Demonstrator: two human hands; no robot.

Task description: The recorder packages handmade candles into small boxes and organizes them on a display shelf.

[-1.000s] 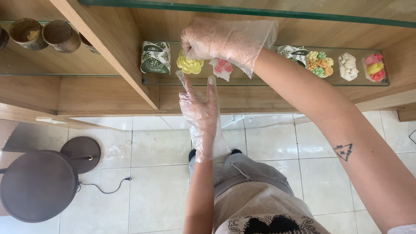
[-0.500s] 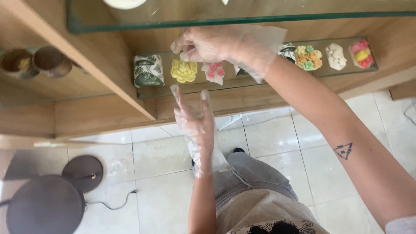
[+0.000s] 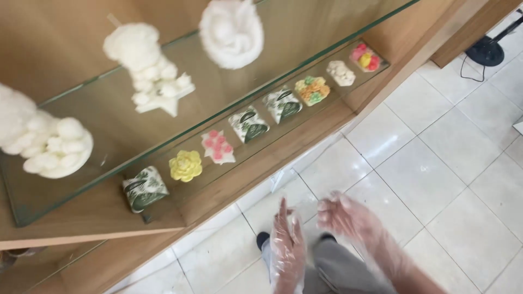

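Hands in thin clear plastic gloves, seen from above, low before a wooden display case. The left hand (image 3: pixel 287 247) is held flat, fingers straight and pressed together, tips pointing up toward the shelf; it holds nothing. The right hand (image 3: pixel 348 218), just beside it and perhaps touching at the fingertips, has its fingers loosely curled and likewise grips nothing; blur hides whether it is tugging at the left glove.

Up and away from both hands, across the wooden front edge, runs the lower glass shelf (image 3: pixel 327 100) with a row of small decorated pieces. The row's long axis slants from lower left to upper right. Nearest the left hand, directly above its fingertips, lies the pink-dotted white piece (image 3: pixel 218 146); left of that sit the yellow flower piece (image 3: pixel 186 165) and a green-and-white wrapped block (image 3: pixel 144 188). Above the right hand lie two more wrapped blocks (image 3: pixel 248 124), then an orange-and-green flower piece (image 3: pixel 312 90). Neither hand touches the shelf. White fluffy figures (image 3: pixel 147 68) stand on the upper glass shelf, farther off.
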